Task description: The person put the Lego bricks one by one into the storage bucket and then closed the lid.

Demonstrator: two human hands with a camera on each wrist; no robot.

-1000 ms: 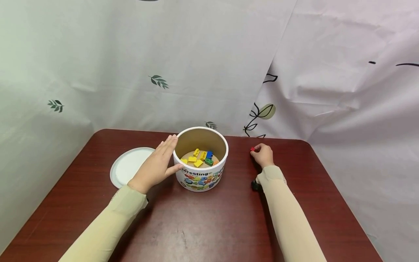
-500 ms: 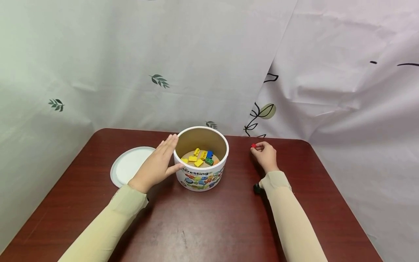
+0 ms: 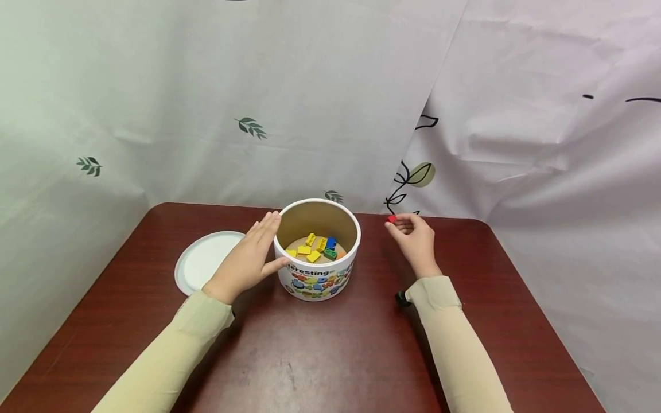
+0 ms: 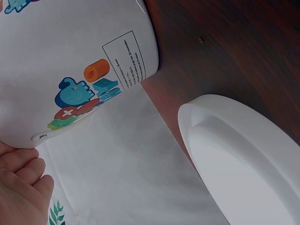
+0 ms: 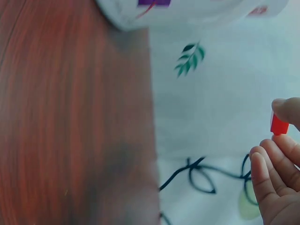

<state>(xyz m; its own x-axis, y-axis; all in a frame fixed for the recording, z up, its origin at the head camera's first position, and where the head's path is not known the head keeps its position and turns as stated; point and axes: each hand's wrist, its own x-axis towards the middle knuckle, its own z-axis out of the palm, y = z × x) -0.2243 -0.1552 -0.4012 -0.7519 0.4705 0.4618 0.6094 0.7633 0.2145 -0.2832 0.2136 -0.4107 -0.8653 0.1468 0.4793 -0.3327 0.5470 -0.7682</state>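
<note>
A round white tub (image 3: 316,281) with printed pictures stands on the table, with several yellow bricks (image 3: 303,251), a blue brick (image 3: 331,244) and a green brick (image 3: 330,254) on its floor. My left hand (image 3: 247,261) rests against the tub's left rim, fingers straight and thumb along the front; the left wrist view shows its fingertips at the tub's edge. To the right of the tub, my right hand (image 3: 417,244) pinches a small red brick (image 5: 280,124) between thumb and fingertips, raised over the table.
The tub's white lid (image 3: 206,261) lies on the dark red table (image 3: 310,355) to the left, partly behind my left hand. A pale printed curtain (image 3: 330,103) hangs along the table's back edge. A dark band (image 3: 402,299) shows at my right wrist.
My right hand has lifted the red brick from near the tabletop and carried it up and slightly left towards the tub. My left hand and the tub have stayed in place.
</note>
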